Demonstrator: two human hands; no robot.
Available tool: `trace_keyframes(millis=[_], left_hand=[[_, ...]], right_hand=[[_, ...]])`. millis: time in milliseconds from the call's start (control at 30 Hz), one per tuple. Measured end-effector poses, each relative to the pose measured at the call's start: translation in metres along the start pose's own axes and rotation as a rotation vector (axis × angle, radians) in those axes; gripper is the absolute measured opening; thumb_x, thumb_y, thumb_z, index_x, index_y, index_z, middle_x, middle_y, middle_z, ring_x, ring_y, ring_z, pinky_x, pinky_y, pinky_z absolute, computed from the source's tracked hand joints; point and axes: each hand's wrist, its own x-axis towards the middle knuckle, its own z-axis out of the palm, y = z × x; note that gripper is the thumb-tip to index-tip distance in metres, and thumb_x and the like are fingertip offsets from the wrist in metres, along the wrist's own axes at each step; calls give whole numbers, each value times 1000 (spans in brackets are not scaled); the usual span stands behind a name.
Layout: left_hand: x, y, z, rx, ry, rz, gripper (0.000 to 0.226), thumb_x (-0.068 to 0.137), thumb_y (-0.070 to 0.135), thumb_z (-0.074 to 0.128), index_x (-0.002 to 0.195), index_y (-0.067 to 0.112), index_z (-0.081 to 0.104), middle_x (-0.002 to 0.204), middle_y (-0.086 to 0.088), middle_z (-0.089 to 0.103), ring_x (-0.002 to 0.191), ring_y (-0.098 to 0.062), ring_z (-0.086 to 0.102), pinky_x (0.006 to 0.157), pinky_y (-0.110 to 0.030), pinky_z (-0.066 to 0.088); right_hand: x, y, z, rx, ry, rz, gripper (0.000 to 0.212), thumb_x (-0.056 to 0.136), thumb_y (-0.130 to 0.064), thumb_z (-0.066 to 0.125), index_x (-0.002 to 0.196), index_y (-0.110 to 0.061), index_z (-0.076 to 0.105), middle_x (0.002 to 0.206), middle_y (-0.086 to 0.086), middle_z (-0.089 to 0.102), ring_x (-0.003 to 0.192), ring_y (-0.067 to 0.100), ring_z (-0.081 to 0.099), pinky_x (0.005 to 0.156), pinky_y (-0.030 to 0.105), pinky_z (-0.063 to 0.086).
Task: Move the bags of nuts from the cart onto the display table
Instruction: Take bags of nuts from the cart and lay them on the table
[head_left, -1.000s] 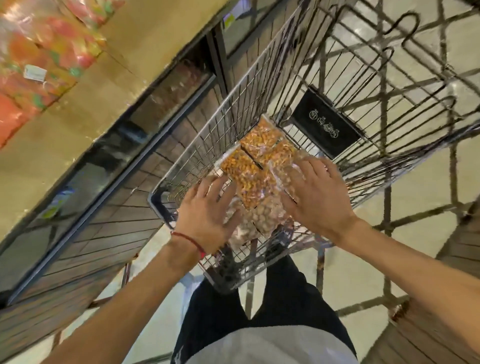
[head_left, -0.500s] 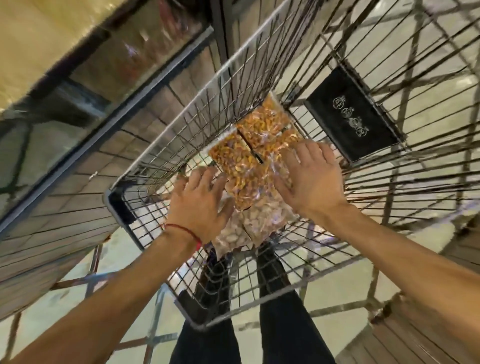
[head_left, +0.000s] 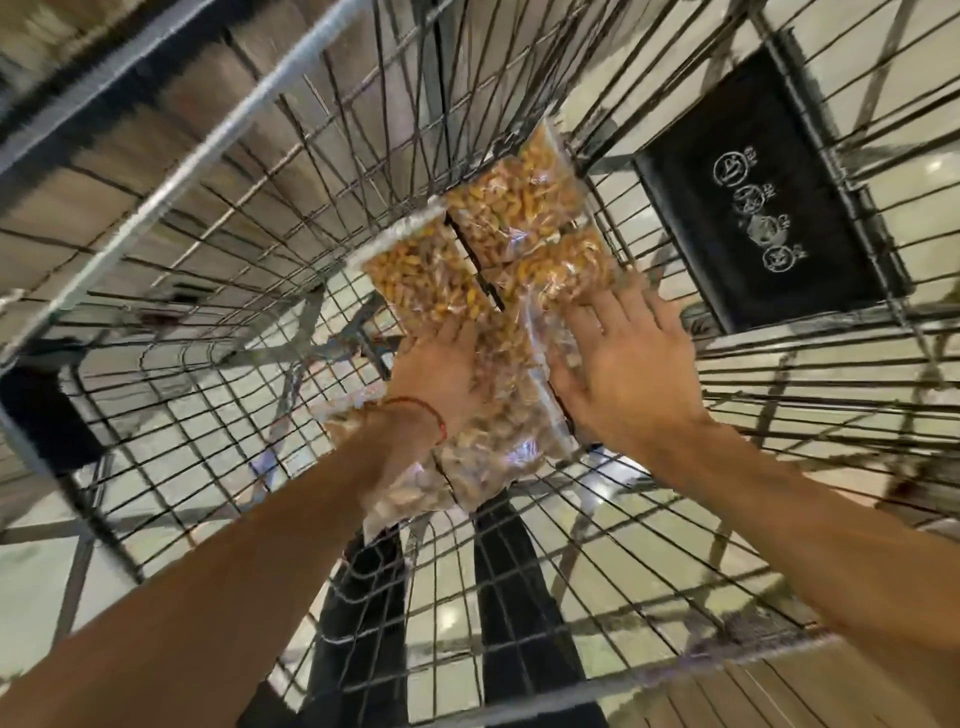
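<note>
Several clear bags of nuts lie stacked on the floor of the wire cart (head_left: 208, 140). Orange-brown nut bags (head_left: 514, 202) are at the far end, and paler nut bags (head_left: 498, 441) are nearer me. My left hand (head_left: 441, 364), a red string at its wrist, lies on the middle of the stack; its fingertips reach onto an orange bag (head_left: 415, 275) and are blurred. My right hand (head_left: 623, 364) rests flat with spread fingers on the right side of the stack, its thumb at a pale bag's edge. The display table is out of view.
A black plaque (head_left: 753, 208) with white symbols hangs on the cart's far right wall. Wire walls close in on all sides of the bags. My legs in dark trousers (head_left: 363, 597) show through the cart's floor, above a pale tiled floor.
The view has tilted down deeper into the cart and the table top has left the frame. My left hand slid right onto the middle of the stack; my right hand stayed on the right side.
</note>
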Motion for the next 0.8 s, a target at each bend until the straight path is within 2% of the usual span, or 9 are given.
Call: trace_keyframes(millis=[133, 200, 333, 433, 533, 633, 700, 733, 800], left_hand=[[10, 0, 8, -86, 22, -75, 68, 91, 44, 68, 150, 20, 44, 150, -9, 46, 137, -34, 41, 113, -48, 38], [13, 0, 7, -143, 12, -107, 65, 90, 42, 71, 148, 21, 47, 147, -8, 48, 136, -33, 43, 112, -47, 38], [13, 0, 8, -208, 38, -84, 41, 89, 33, 74, 126, 22, 61, 135, -5, 55, 126, -32, 49, 105, -47, 43], [7, 0, 14, -182, 45, -42, 38, 94, 25, 69, 128, 15, 55, 133, -10, 54, 121, -33, 47, 102, -49, 43], [-3, -1, 18, -224, 62, -39, 25, 100, 21, 58, 120, 10, 48, 105, -10, 58, 101, -30, 50, 88, -43, 42], [-8, -6, 21, -311, 75, -92, 17, 102, 18, 57, 112, 17, 43, 97, -1, 55, 88, -20, 51, 69, -23, 38], [-6, -13, 26, -416, 90, -138, 28, 99, 12, 61, 113, 26, 40, 101, 3, 61, 88, -18, 61, 61, -18, 39], [-5, -16, 27, -486, 96, -155, 34, 97, 10, 63, 119, 26, 42, 105, 4, 64, 90, -19, 64, 62, -17, 43], [-4, -19, 27, -577, 72, -179, 51, 96, 8, 65, 139, 21, 42, 110, 2, 66, 93, -20, 66, 71, -27, 55]], right_hand=[[1, 0, 5, 48, -64, 18, 49, 97, -45, 47, 127, -11, 64, 122, 14, 64, 119, 36, 57, 118, 58, 37], [1, 1, 4, 44, -110, 39, 51, 97, -47, 42, 127, -12, 64, 125, 12, 63, 122, 35, 55, 118, 55, 36], [2, 6, 3, 48, -122, 94, 48, 99, -46, 47, 126, -11, 66, 131, 15, 64, 134, 39, 51, 123, 56, 32], [3, 10, 3, 49, -130, 127, 48, 99, -45, 52, 130, -11, 65, 138, 16, 62, 140, 38, 49, 122, 52, 30], [3, 12, 3, 79, -124, 145, 46, 98, -44, 53, 126, -11, 65, 131, 15, 63, 135, 37, 51, 115, 52, 37], [2, 10, 1, 83, -126, 157, 45, 99, -44, 51, 125, -11, 65, 128, 14, 63, 129, 36, 53, 111, 52, 39], [2, 8, 0, 81, -134, 166, 45, 99, -44, 48, 125, -11, 65, 128, 14, 64, 129, 36, 53, 110, 52, 40], [2, 6, 0, 85, -131, 170, 46, 99, -44, 48, 125, -12, 66, 128, 14, 64, 130, 37, 53, 111, 52, 40], [1, 4, 1, 96, -125, 178, 47, 99, -45, 47, 127, -12, 66, 129, 14, 64, 133, 37, 52, 114, 52, 38]])
